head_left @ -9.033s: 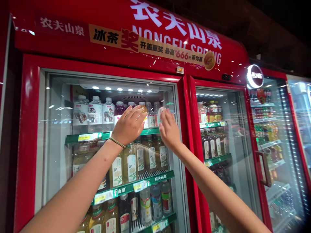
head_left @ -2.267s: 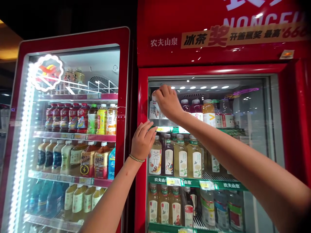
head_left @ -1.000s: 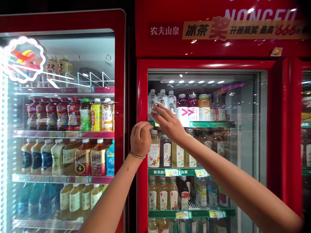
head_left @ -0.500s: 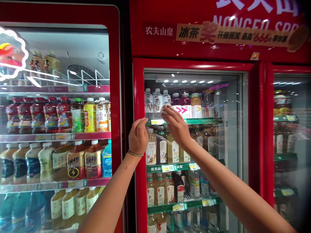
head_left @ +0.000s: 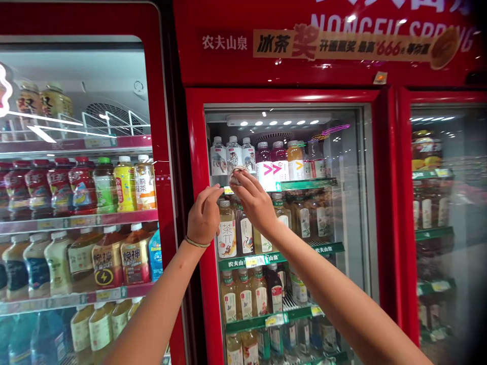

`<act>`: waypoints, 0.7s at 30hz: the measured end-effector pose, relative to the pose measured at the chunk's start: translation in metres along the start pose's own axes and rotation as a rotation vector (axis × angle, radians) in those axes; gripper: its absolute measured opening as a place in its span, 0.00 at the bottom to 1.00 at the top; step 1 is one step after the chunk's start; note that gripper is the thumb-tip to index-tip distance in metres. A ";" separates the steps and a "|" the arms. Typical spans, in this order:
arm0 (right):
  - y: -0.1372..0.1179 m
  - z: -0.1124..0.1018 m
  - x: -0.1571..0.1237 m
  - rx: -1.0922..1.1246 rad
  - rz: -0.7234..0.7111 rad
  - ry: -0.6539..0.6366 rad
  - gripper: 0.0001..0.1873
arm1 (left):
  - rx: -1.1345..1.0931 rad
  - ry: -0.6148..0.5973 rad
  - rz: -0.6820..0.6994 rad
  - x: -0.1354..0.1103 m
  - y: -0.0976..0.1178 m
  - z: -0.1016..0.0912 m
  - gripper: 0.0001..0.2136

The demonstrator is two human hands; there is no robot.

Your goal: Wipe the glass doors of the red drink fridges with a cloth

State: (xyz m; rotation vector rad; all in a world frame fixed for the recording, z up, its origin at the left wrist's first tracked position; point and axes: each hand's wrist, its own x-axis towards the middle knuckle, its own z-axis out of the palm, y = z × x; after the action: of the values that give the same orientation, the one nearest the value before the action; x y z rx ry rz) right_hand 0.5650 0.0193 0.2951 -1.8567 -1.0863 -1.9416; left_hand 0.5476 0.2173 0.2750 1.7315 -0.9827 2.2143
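My right hand point(head_left: 255, 200) presses a crumpled whitish cloth point(head_left: 238, 174) to the glass door point(head_left: 352, 203) of the red drinks fridge, its fingers bent over the cloth. Behind the glass there, white-capped bottles point(head_left: 233, 152) stand on the top shelf. To the left and slightly lower, my left hand point(head_left: 204, 215) is at the red door frame point(head_left: 197, 134), beside the glass. Its fingers are curled closed, and their inner side is hidden, so I cannot see what they grip. A thin band point(head_left: 197, 244) circles my left wrist.
Another lit fridge point(head_left: 154, 126) with rows of bottles stands on the left, past a dark gap. A further red-framed glass door point(head_left: 403, 203) is at the right. A lettered banner point(head_left: 342, 44) runs across the red header above the middle door.
The view has turned a little to the right. My right hand and the cloth have slid slightly left across the glass, closer to my left hand, which stays at the frame.
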 end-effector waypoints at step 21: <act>0.068 -0.043 -0.027 -0.007 -0.014 0.047 0.17 | 0.162 -0.160 -0.107 0.030 0.072 0.050 0.19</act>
State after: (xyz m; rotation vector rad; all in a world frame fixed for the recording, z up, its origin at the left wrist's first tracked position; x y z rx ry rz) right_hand 0.5799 -0.0646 0.2968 -1.8029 -1.0826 -1.9889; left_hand 0.5429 0.1251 0.2797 2.0072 -0.7377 2.1692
